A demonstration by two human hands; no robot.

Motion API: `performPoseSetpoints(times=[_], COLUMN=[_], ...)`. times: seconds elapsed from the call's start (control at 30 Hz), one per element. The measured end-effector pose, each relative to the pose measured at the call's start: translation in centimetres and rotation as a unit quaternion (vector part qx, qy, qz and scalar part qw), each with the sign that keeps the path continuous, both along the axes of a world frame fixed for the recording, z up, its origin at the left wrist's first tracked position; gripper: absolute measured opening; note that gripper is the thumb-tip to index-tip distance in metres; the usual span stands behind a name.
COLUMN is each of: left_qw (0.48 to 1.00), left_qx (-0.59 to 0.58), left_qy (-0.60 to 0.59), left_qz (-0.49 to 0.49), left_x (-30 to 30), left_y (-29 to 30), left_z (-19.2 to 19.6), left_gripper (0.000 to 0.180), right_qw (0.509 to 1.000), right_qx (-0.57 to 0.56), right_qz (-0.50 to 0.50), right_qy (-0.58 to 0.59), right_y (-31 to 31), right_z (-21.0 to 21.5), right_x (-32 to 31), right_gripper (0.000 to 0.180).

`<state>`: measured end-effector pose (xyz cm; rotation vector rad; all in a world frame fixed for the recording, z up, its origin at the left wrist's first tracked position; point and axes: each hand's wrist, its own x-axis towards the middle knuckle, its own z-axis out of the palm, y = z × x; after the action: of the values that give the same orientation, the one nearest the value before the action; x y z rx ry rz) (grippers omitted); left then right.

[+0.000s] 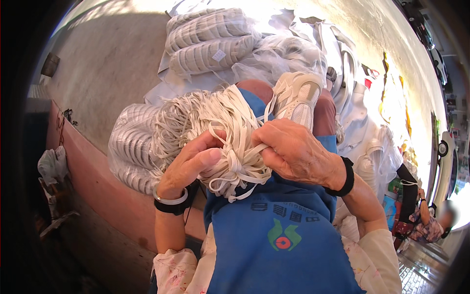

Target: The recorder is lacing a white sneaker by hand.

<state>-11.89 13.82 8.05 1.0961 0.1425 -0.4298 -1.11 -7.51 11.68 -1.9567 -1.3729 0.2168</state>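
On my lap lies a thick bundle of cream shoelaces [233, 110], looped and knotted near its lower end. My right hand [296, 152] is closed, pinching one flat lace that leads into the knot. At the bundle's left side, my left hand [193, 159] touches the laces with thumb and fingers apart; some fingertips are hidden among the strands. Just beyond my right hand, a beige and white sneaker [297, 100] rests between my knees, toe pointing away from the bundle. A lace hangs beside its opening. A blue apron [279, 210] covers my lap.
Clear plastic bags of packed pale shoe parts [210, 44] lie ahead on a sheet, with another such bag [129, 144] at my left. A low pink ledge [98, 161] runs along the left. To the far right, a person [428, 223] sits near parked cars.
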Motion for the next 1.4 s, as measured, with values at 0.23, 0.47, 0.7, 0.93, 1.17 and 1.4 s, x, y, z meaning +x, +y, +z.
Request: performPoseSetpoints(times=[0.23,0.47,0.7,0.93,1.17,1.4], left_qw=[0.923,0.94,0.935,0.836,0.798,0.734], left_qx=[0.365,0.328,0.338,0.533,0.594,0.606], left_qy=[-0.051,-0.012,-0.07,-0.03,-0.102,0.027], left_qz=[-0.112,-0.097,-0.078,-0.129,-0.003,0.304], left_x=[0.3,0.4,-0.2,1.6,-0.1,-7.0], left_y=[-1.2,-1.0,-0.4,-3.3,-0.5,13.4], left_z=[-0.4,0.0,-1.6,1.7,0.9,-0.7], left_gripper=[0.091,0.084,0.084,0.079,0.061,0.056], right_qw=[0.986,0.991,0.984,0.997,0.945,0.898], right_qx=[-0.144,-0.108,-0.124,0.009,-0.109,0.23], right_qz=[0.083,0.077,0.109,0.062,-0.071,-0.249], right_qy=[0.033,-0.032,-0.069,-0.041,0.301,0.281], right_y=[-1.2,-0.3,0.6,0.7,-1.9,-10.1], right_z=[0.5,0.7,0.1,0.3,7.1,13.3], right_x=[1.8,1.2,1.1,-0.4,0.6,5.8], right_gripper=[0.019,0.025,0.025,0.017,0.01,0.026])
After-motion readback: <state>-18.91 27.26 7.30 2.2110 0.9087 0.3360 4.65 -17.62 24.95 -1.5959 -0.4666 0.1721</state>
